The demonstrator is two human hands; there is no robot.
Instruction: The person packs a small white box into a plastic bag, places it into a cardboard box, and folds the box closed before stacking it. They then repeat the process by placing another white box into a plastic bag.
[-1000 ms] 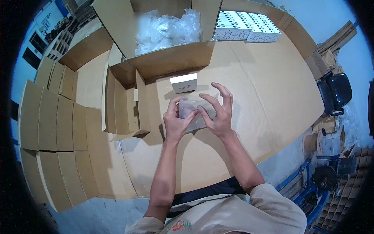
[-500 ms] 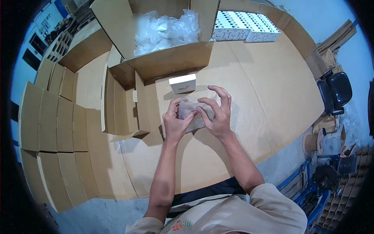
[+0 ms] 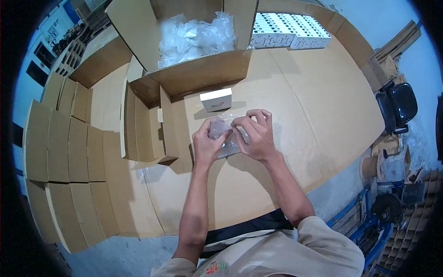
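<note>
A clear plastic bag (image 3: 229, 147) is between my two hands, low over the cardboard-covered table; what it contains is hard to make out. My left hand (image 3: 206, 142) grips its left side with thumb and fingers. From the right, my right hand (image 3: 255, 135) pinches the bag's upper part, fingers bent. Just beyond the hands stands a small white box (image 3: 216, 100) with a little red print. To the left of it lies an open, narrow cardboard box (image 3: 169, 122).
A large open carton (image 3: 203, 71) holds crumpled clear plastic bags (image 3: 196, 39). Rows of white boxes (image 3: 293, 39) sit at the back. Closed brown boxes (image 3: 57, 145) line the left edge. Beyond the right edge is a black chair (image 3: 400, 104).
My right hand has drawn its fingers in closer over the bag, and the plastic between the hands has changed shape. The small white box stays where it was.
</note>
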